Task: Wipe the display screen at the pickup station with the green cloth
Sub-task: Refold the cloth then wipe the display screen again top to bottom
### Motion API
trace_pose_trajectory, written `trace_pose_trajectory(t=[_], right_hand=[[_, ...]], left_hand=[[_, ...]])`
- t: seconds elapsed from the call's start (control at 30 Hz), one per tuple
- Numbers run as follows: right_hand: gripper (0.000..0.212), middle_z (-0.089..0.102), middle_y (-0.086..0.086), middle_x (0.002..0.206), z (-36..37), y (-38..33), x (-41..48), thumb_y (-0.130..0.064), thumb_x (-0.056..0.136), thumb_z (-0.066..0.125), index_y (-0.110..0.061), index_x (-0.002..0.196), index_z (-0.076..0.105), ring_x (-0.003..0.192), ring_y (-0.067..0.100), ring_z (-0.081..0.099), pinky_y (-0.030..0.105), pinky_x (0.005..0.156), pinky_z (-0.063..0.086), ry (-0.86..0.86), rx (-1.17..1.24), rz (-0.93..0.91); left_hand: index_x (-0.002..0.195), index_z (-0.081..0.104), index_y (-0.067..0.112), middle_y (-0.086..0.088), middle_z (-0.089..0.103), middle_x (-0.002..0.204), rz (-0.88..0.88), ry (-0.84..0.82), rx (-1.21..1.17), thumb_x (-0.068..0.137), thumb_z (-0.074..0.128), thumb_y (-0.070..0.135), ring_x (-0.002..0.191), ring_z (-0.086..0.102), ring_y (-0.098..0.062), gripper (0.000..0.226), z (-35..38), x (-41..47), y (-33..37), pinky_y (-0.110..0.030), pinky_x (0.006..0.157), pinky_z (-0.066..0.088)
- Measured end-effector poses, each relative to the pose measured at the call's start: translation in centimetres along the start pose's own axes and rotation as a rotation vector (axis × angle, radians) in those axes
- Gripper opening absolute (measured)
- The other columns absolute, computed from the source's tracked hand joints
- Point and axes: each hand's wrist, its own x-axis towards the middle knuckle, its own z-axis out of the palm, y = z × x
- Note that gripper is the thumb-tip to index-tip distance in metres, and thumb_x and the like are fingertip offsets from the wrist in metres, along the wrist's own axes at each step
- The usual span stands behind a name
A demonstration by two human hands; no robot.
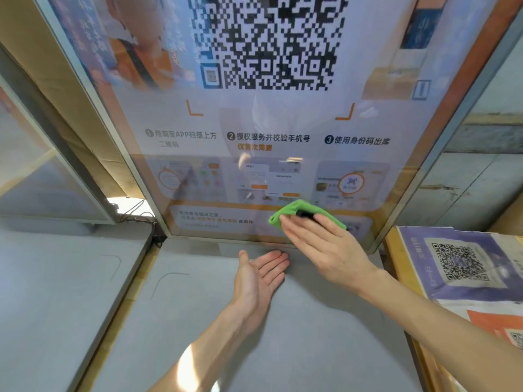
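Observation:
The upright display screen (pixel 254 131) fills the top middle, showing a large QR code and numbered instructions. A folded green cloth (pixel 288 212) lies flat against the screen's lower right part, with my right hand (pixel 325 244) pressing it there, fingers spread over it. My left hand (pixel 259 274) hovers palm up just below the screen's bottom edge, over the grey counter, and holds nothing.
The grey counter (pixel 198 321) extends toward me below the screen. A second screen (pixel 42 171) stands at the left with cables (pixel 135 215) between the two. A printed poster with a QR code (pixel 458 261) lies on the right.

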Motion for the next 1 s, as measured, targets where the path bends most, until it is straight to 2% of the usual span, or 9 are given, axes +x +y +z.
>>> trace_pose_trajectory(t=[0.1, 0.17, 0.33, 0.43, 0.6, 0.73, 0.87, 0.93, 1.0], right_hand=[[0.052, 0.034, 0.008, 0.167, 1.2, -0.2, -3.2, -0.001, 0.108, 0.026, -0.004, 0.156, 0.043, 0.153, 0.019, 0.037, 0.037, 0.132, 0.011, -0.183, 0.009, -0.194], [0.052, 0.033, 0.008, 0.168, 0.7, 0.4, -4.1, 0.000, 0.106, 0.032, -0.003, 0.158, 0.039, 0.153, 0.019, 0.037, 0.038, 0.132, 0.010, -0.203, 0.003, -0.204], [0.057, 0.037, 0.009, 0.164, -2.0, 2.2, -0.7, 0.008, 0.101, 0.032, -0.003, 0.156, 0.042, 0.153, 0.023, 0.036, 0.040, 0.131, 0.017, 0.129, 0.009, 0.135], [0.053, 0.041, 0.007, 0.162, -1.8, 2.2, 0.4, 0.007, 0.102, 0.035, -0.004, 0.153, 0.047, 0.152, 0.022, 0.039, 0.039, 0.130, 0.019, 0.217, 0.023, 0.180], [0.055, 0.036, 0.008, 0.167, 1.1, 1.3, -5.2, -0.001, 0.102, 0.054, -0.004, 0.156, 0.044, 0.153, 0.019, 0.036, 0.038, 0.131, 0.017, -0.054, -0.013, -0.102], [0.096, 0.019, 0.004, 0.173, 1.7, 1.8, -9.8, -0.006, 0.086, 0.080, -0.006, 0.164, 0.024, 0.160, 0.016, 0.012, 0.035, 0.131, 0.010, -0.329, 0.014, -0.175], [0.068, 0.023, 0.006, 0.172, -0.3, 3.3, -9.5, 0.002, 0.100, 0.054, -0.004, 0.163, 0.027, 0.158, 0.017, 0.021, 0.036, 0.132, 0.006, -0.209, -0.002, -0.158], [0.055, 0.033, 0.007, 0.168, -1.4, 3.8, -7.7, 0.005, 0.105, 0.037, -0.003, 0.159, 0.036, 0.155, 0.020, 0.030, 0.037, 0.132, 0.013, -0.071, 0.026, -0.035], [0.053, 0.036, 0.007, 0.166, -1.7, 3.8, -6.1, 0.006, 0.105, 0.035, -0.004, 0.157, 0.040, 0.154, 0.021, 0.032, 0.038, 0.131, 0.016, 0.042, 0.016, 0.070]], left_hand=[[0.111, 0.066, 0.004, -0.014, 0.074, 0.111, 0.018, 0.016, 0.003, 0.108, 0.006, 0.058, 0.108, 0.069, -0.023, 0.081, 0.0, 0.1, 0.0, -0.039, 0.109, 0.044], [0.111, 0.066, 0.003, -0.015, 0.073, 0.111, 0.017, 0.024, -0.008, 0.108, 0.006, 0.058, 0.108, 0.069, -0.024, 0.081, 0.1, 0.2, -0.2, -0.039, 0.107, 0.044], [0.111, 0.067, 0.003, -0.014, 0.075, 0.111, 0.003, -0.009, 0.005, 0.109, 0.005, 0.056, 0.109, 0.070, -0.024, 0.082, 1.4, 0.4, -1.4, -0.039, 0.110, 0.045], [0.111, 0.067, 0.003, -0.014, 0.075, 0.111, 0.000, -0.018, 0.007, 0.109, 0.006, 0.056, 0.110, 0.070, -0.024, 0.081, 2.4, 0.5, -2.1, -0.039, 0.108, 0.046], [0.106, 0.067, 0.004, -0.015, 0.074, 0.106, 0.031, 0.018, 0.026, 0.110, 0.008, 0.051, 0.105, 0.069, -0.024, 0.076, 3.3, 0.6, -2.8, -0.039, 0.108, 0.045], [0.109, 0.067, 0.003, -0.015, 0.074, 0.109, 0.037, 0.033, 0.054, 0.111, 0.008, 0.051, 0.108, 0.069, -0.024, 0.076, 3.3, 0.7, -3.3, -0.039, 0.108, 0.045], [0.111, 0.066, 0.002, -0.015, 0.074, 0.109, 0.015, 0.023, 0.044, 0.111, 0.009, 0.051, 0.107, 0.070, -0.025, 0.075, 3.6, 0.6, -3.6, -0.039, 0.108, 0.045], [0.108, 0.067, 0.001, -0.016, 0.074, 0.110, 0.015, 0.020, 0.031, 0.111, 0.009, 0.051, 0.108, 0.069, -0.026, 0.077, 4.0, 0.6, -3.6, -0.040, 0.110, 0.045], [0.108, 0.067, 0.001, -0.016, 0.074, 0.111, 0.008, 0.022, 0.031, 0.111, 0.009, 0.051, 0.110, 0.069, -0.027, 0.077, 4.2, 0.5, -3.7, -0.040, 0.111, 0.044]])
